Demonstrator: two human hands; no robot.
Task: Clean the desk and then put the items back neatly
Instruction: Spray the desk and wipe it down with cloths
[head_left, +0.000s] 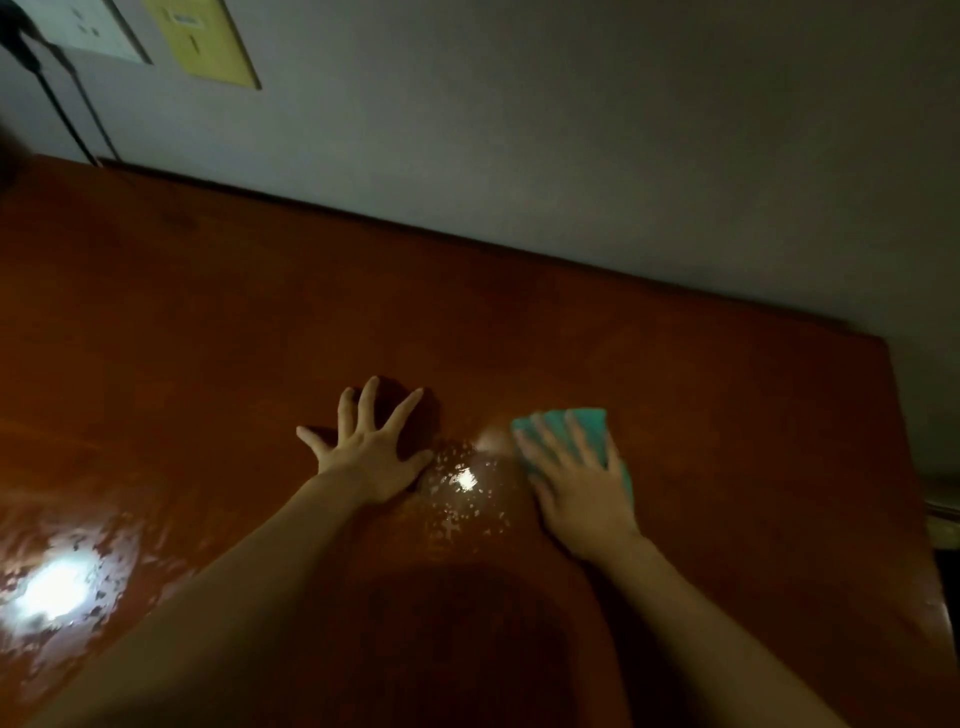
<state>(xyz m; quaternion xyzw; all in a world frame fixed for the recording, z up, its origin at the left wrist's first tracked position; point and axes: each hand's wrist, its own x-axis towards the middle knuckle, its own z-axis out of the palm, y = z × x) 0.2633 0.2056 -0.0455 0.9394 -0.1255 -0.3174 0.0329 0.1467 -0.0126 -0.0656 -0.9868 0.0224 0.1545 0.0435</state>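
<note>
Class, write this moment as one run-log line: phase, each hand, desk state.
phase: wiping | right hand: presses green cloth flat | left hand: spread on desk | desk: wet patches

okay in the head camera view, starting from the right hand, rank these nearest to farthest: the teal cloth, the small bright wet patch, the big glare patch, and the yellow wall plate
1. Teal cleaning cloth, under the right hand.
2. Small bright wet patch, between the hands.
3. Big white glare patch, on the desk's near left.
4. Yellow rectangular wall plate, upper left on the wall.

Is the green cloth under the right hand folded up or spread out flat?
Folded, it seems: the green cloth is a compact pad barely wider than the right hand pressing it flat on the desk.
</note>
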